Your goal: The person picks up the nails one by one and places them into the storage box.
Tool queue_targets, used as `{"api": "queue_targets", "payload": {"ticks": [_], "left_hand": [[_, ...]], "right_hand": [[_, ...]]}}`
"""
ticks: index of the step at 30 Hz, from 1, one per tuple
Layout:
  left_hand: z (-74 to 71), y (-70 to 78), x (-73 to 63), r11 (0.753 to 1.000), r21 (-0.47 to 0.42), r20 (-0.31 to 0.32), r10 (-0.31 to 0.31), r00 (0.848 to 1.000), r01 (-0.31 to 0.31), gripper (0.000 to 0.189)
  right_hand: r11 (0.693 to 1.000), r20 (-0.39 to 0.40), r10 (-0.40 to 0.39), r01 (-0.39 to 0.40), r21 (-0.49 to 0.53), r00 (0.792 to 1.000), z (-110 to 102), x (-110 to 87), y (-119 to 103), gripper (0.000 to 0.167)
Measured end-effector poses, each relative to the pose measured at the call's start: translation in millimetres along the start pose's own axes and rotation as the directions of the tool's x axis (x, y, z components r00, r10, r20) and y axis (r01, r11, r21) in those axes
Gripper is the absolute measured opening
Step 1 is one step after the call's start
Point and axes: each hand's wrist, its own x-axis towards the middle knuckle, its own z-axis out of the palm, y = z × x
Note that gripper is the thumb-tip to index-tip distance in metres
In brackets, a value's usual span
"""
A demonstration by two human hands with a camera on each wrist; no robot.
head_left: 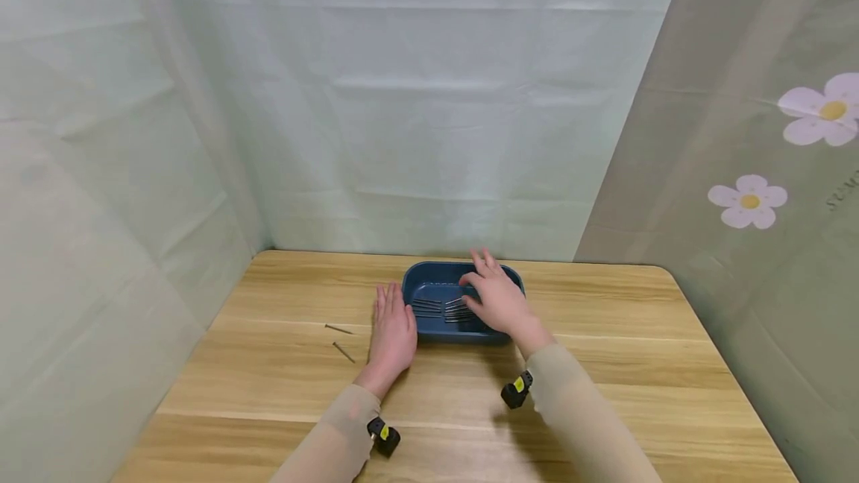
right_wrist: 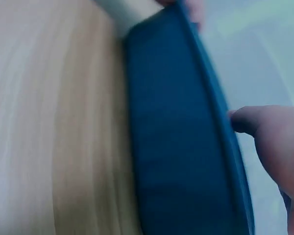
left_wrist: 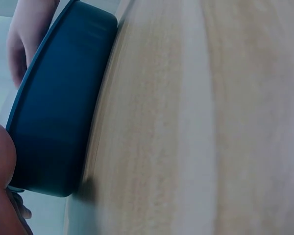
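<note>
A dark blue rectangular tray (head_left: 446, 337) stands at the back of the table, and several thin metal nails (head_left: 426, 308) lie inside it in two groups. My left hand (head_left: 392, 334) rests along the tray's left end, fingers extended forward. Over the right part of the tray is my right hand (head_left: 499, 300), fingers spread and thumb apart, with nothing seen held. The right wrist view shows the thumb (right_wrist: 264, 120) by the tray's rim. Two loose nails (head_left: 344, 352) lie on the table left of my left hand.
The wood-grain table (head_left: 604, 364) ends behind the tray at a hanging pale curtain (head_left: 436, 133). More curtain encloses both sides, with printed flowers (head_left: 748, 202) at the right. Each sleeve carries a small black wrist camera (head_left: 384, 436).
</note>
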Motion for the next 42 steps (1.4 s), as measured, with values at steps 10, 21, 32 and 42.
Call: {"api": "queue_targets", "payload": {"ticks": [10, 21, 32, 42], "left_hand": [[-3.3, -2.9, -0.5, 1.0, 0.01, 0.029, -0.011, 1.0, 0.011, 0.055], [-11.0, -5.3, 2.9, 1.0, 0.015, 0.037, 0.001, 0.999, -0.002, 0.055], [-18.6, -12.0, 4.5, 0.999, -0.032, 0.127, 0.016, 0.992, -0.012, 0.058], [-50.7, -32.6, 14.4, 0.99, -0.09, 0.307, 0.127, 0.943, -0.105, 0.061]], "right_hand": [[0.877, 0.007, 0.356, -0.336, 0.343, 0.935, -15.3, -61.3, 25.4, 0.074], [0.885, -0.021, 0.368, -0.343, 0.313, 0.93, 12.3, -80.9, 20.9, 0.059], [0.873, 0.005, 0.406, -0.39, 0.294, 0.914, 15.2, -79.6, 16.3, 0.06], [0.832, 0.058, 0.457, -0.45, 0.325, 0.887, 9.2, -76.0, 13.5, 0.061]]}}
